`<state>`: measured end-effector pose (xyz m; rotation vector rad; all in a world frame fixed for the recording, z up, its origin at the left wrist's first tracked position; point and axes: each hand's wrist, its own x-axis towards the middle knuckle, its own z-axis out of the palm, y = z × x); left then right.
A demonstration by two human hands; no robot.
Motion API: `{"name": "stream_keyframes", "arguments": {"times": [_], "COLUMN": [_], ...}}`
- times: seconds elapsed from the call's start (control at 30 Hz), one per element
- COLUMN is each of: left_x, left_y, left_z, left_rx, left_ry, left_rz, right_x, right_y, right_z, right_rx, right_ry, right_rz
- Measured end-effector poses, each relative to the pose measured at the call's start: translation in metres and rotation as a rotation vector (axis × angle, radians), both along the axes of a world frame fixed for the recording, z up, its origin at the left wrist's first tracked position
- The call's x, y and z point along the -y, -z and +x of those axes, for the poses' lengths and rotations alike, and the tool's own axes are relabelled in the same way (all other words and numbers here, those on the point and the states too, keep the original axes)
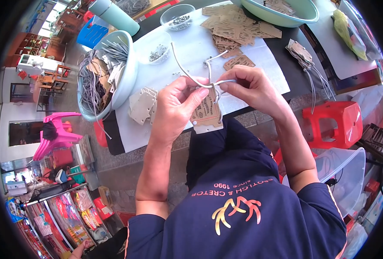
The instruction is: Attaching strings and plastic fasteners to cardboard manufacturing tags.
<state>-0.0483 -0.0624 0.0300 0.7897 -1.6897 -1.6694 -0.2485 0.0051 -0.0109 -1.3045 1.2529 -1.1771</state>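
My left hand pinches a small stack of brown cardboard hang tags over the table's near edge. A pale grey cord runs from the tags up across the white sheet. My right hand grips the cord's loop just right of the left thumb, fingers closed on it. Both hands nearly touch above the tags. A pile of loose brown tags lies farther back on the white sheet.
A pale green bowl with grey cords and tags stands at the left. A stack of tags lies beside it. Two clear dishes hold small metal parts. Another green bowl sits far back. Strung tags lie right; a red stool stands below.
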Motion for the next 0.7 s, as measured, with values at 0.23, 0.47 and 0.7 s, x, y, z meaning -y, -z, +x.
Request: {"name": "stream_keyframes", "arguments": {"times": [0.23,0.47,0.7], "left_x": [0.002,0.001,-0.003], "left_y": [0.003,0.004,-0.002], "left_z": [0.001,0.000,-0.008], "left_rx": [0.029,0.017,-0.023], "left_ry": [-0.009,-0.001,0.034], "left_rz": [-0.022,0.012,0.012], "right_x": [0.013,0.015,0.019], "right_y": [0.008,0.010,-0.018], "right_z": [-0.004,-0.024,-0.006], "right_rx": [1.068,1.522,1.341], "right_ry": [0.244,0.180,0.470], "right_rz": [-0.001,-0.126,-0.182]}}
